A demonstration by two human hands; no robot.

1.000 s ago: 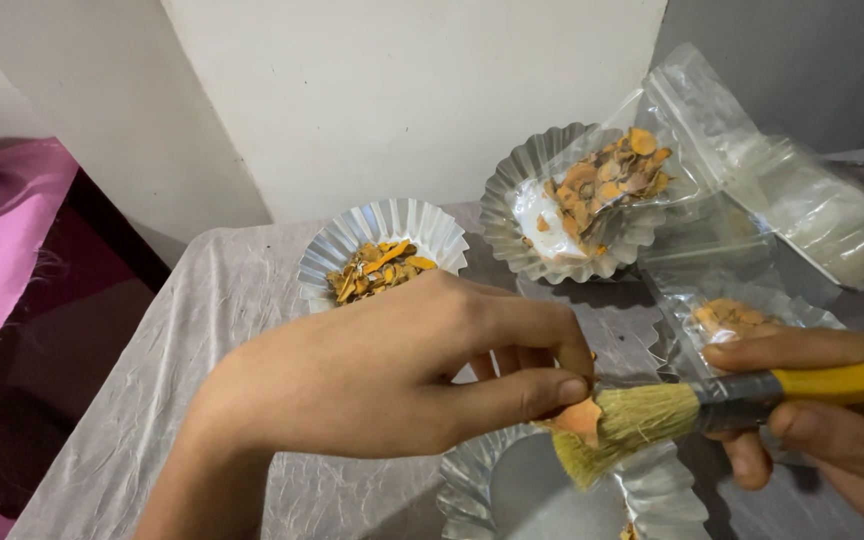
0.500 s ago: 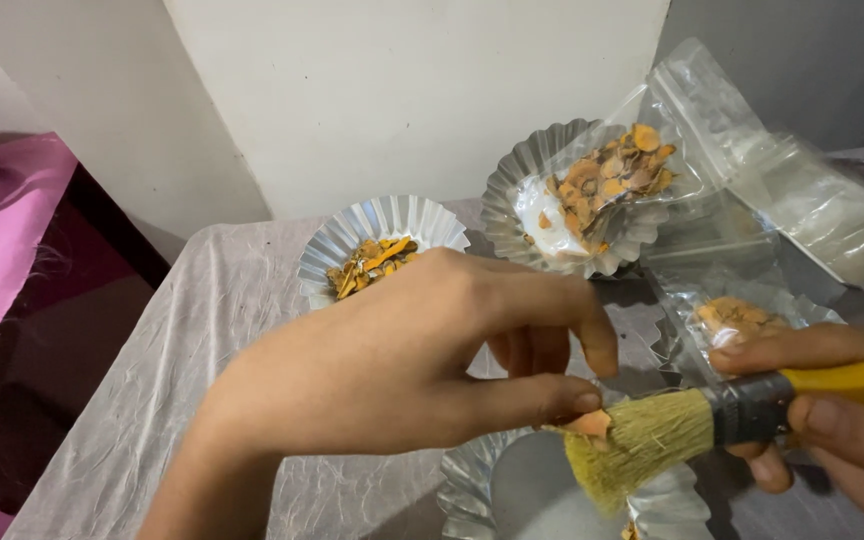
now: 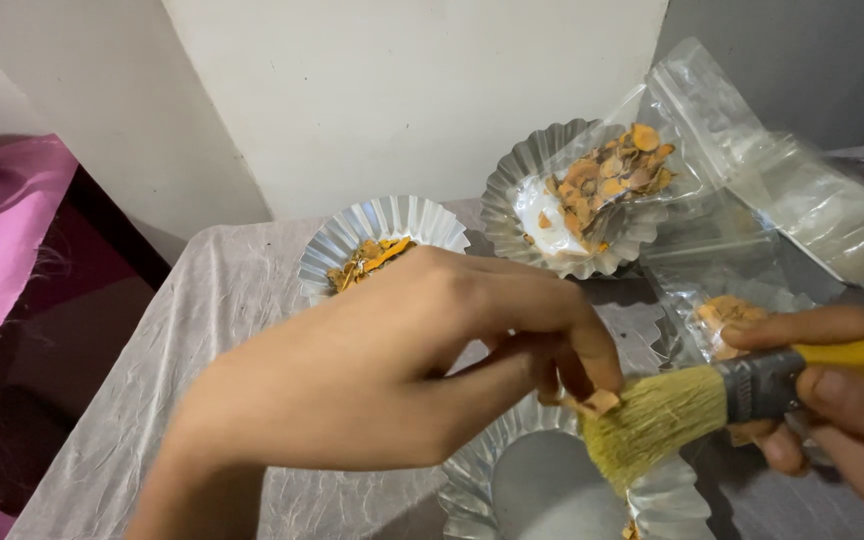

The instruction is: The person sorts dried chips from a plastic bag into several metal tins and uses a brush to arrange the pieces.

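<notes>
Cloth-covered table [image 3: 202,330], foil cups [image 3: 377,225] crowding hands [image 3: 382,370].

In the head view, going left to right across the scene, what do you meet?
Pink cloth → foil cup of orange bits → left hand, pinching an orange chip → brush bristles → right hand on the yellow brush handle.

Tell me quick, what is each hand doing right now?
Left hand: fingertips pinched on a small orange chip, held against the brush bristles.
Right hand: closed around the yellow-handled brush.
</notes>
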